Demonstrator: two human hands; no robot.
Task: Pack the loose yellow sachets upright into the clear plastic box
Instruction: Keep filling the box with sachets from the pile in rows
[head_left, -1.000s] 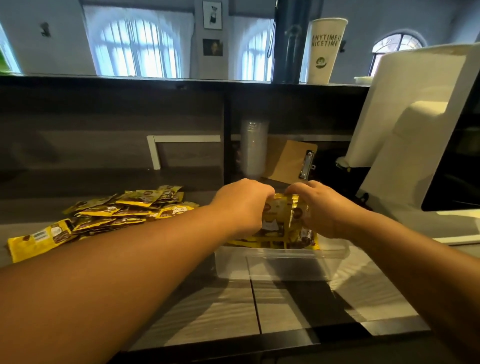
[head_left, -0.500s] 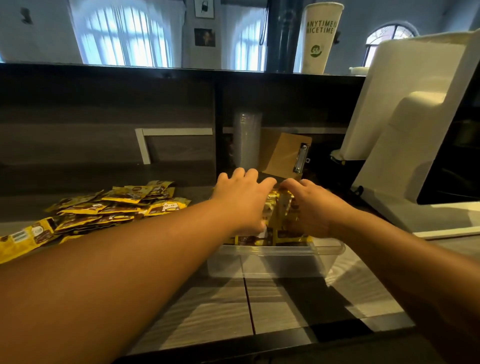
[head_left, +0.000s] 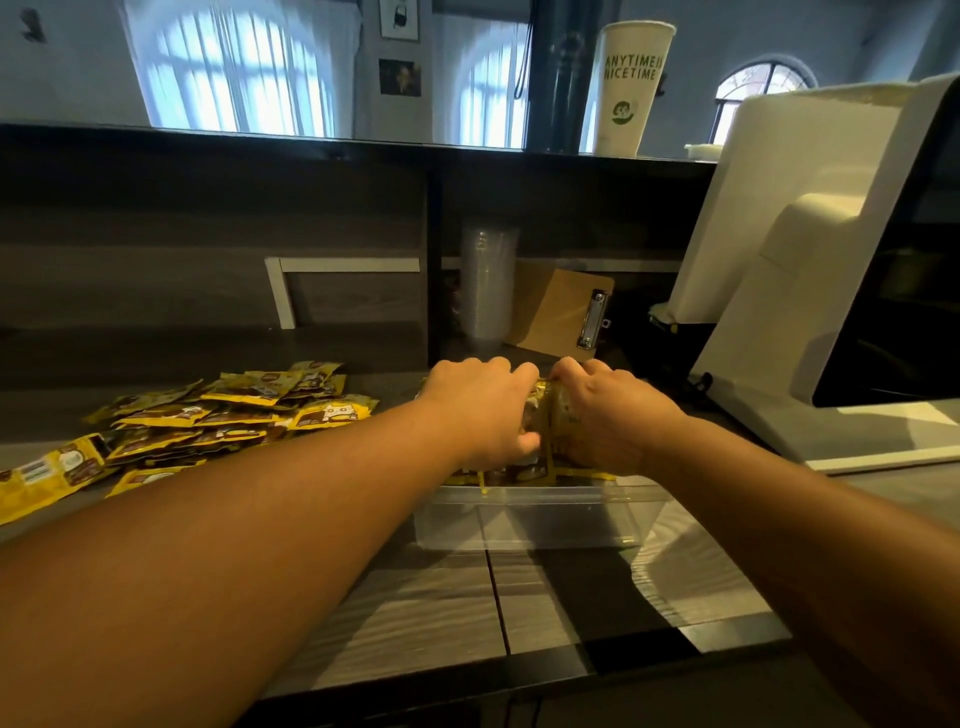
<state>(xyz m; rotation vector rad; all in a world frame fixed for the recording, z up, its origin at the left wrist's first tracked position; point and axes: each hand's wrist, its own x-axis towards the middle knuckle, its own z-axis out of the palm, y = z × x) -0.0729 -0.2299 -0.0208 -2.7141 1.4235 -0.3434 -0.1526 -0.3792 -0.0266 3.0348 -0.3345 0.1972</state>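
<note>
A clear plastic box (head_left: 530, 519) stands on the wooden counter in front of me. Upright yellow sachets (head_left: 543, 447) fill its far part. My left hand (head_left: 480, 410) and my right hand (head_left: 605, 415) press on this bunch from either side, fingers curled over the sachet tops, and hide most of it. A pile of loose yellow sachets (head_left: 218, 415) lies flat on the counter to the left of the box, apart from both hands.
A brown clipboard (head_left: 558, 309) and a stack of clear cups (head_left: 488, 286) lean at the back wall behind the box. A white screen stand (head_left: 810, 291) fills the right side. A tall paper cup (head_left: 631, 88) stands on the upper ledge.
Both hands have closed tighter around the upright sachets over the box; the left fingers, spread half a second ago, now curl over the tops. The camera has tilted slightly.
</note>
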